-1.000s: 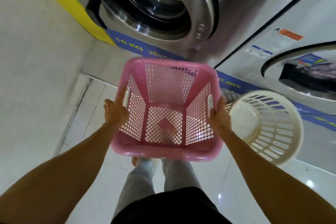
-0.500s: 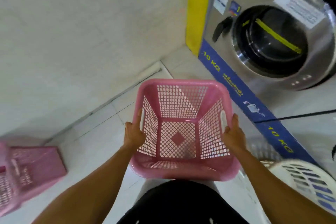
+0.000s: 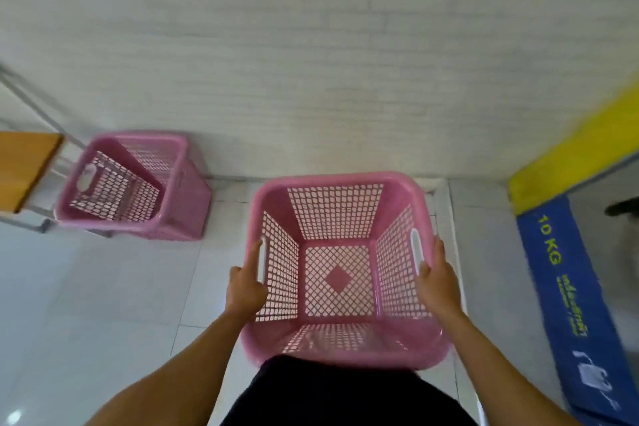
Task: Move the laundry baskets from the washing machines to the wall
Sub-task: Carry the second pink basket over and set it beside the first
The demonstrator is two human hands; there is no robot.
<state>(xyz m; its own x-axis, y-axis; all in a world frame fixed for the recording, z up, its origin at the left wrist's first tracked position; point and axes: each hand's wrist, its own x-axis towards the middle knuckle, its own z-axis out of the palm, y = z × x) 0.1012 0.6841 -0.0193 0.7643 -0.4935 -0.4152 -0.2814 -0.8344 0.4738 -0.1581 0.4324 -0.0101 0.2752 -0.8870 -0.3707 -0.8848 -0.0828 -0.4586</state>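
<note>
**Pink basket carried at the wall**

Writing: blue band (image 3: 567, 290) along the machine base at 3 o'clock reads "10 KG" in yellow-green; smaller script below it is too blurred to read. Yellow strip (image 3: 570, 152) above it.

Room: white brick-pattern wall (image 3: 311, 62) across 12 o'clock; pale glossy floor tiles (image 3: 103, 304). Orange wooden bench top on a metal frame (image 3: 20, 169) at 9 o'clock.

Task item: square pink plastic lattice laundry basket (image 3: 337, 353), empty, solid diamond in its base, slot handles on both sides, held at centre just short of the wall. Left hand (image 3: 245, 290) grips the left rim, index finger extended along the handle slot. Right hand (image 3: 437, 282) clasps the right rim beside the white-edged slot.

Second pink lattice basket (image 3: 186, 204) sits on the floor at 10 o'clock, against the wall, beside the bench.
</note>
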